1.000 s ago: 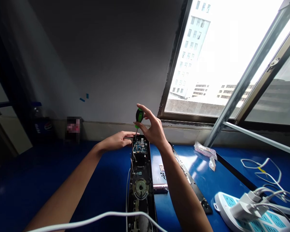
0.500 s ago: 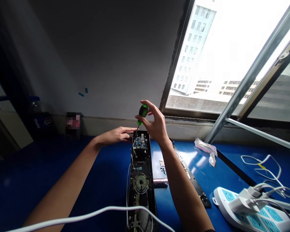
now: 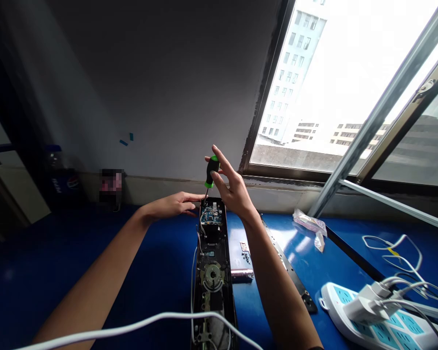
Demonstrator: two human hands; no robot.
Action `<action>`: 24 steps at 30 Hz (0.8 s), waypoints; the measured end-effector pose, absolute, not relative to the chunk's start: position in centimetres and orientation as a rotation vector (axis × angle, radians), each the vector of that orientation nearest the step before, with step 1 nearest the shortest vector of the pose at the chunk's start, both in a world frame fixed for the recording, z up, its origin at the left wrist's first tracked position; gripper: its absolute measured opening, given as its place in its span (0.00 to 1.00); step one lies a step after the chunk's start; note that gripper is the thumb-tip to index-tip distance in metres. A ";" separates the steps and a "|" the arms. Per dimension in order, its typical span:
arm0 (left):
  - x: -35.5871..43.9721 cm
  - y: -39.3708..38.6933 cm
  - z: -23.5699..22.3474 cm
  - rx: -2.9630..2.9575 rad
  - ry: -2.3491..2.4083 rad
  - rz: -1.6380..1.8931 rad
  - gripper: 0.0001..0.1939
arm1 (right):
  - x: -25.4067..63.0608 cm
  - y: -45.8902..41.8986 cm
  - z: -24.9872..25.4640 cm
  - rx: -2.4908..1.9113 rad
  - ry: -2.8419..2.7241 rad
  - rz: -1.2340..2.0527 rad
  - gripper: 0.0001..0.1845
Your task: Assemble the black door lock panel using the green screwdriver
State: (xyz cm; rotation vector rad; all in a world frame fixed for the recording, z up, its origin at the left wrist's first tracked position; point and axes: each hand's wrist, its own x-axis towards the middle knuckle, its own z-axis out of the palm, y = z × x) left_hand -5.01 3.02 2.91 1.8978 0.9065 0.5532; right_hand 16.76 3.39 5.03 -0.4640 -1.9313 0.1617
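Observation:
My right hand grips a green and black screwdriver by its handle. The shaft points down at the far left corner of a long black device housing lying lengthwise in front of me. Inside the open housing are a blue circuit board, thin wires and a round speaker. My left hand rests against the housing's far left edge, fingers stretched out beside the screwdriver's tip. The tip itself is too small to make out.
Several small dark screws and a pinkish metallic cylinder lie right of the housing. A long black panel is beyond my right forearm. A white power strip stands at right; a white cable crosses the foreground. A cola bottle stands far left.
The screwdriver handle has shifted slightly left and stands more upright. My right fingers have moved around the handle, the index finger now raised higher. My left hand stays nearly still.

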 end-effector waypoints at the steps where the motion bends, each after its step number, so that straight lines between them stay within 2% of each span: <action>1: -5.0 3.0 2.9 1.899 0.912 0.556 0.34 | 16.7 3.3 5.0 -0.448 -1.930 0.169 0.30; 7: -5.0 2.7 3.1 1.887 0.904 0.588 0.32 | 16.3 3.2 5.0 -0.550 -1.802 -0.019 0.24; 12: -4.8 2.9 3.0 1.882 0.872 0.595 0.30 | 16.3 2.8 5.2 -0.454 -1.924 0.142 0.29; 18: -4.5 2.9 2.8 1.853 0.839 0.627 0.31 | 16.1 2.9 5.0 -0.537 -1.815 0.015 0.24; 24: -3.9 2.7 2.7 1.814 0.811 0.634 0.28 | 16.3 2.8 5.2 -0.436 -1.931 0.159 0.28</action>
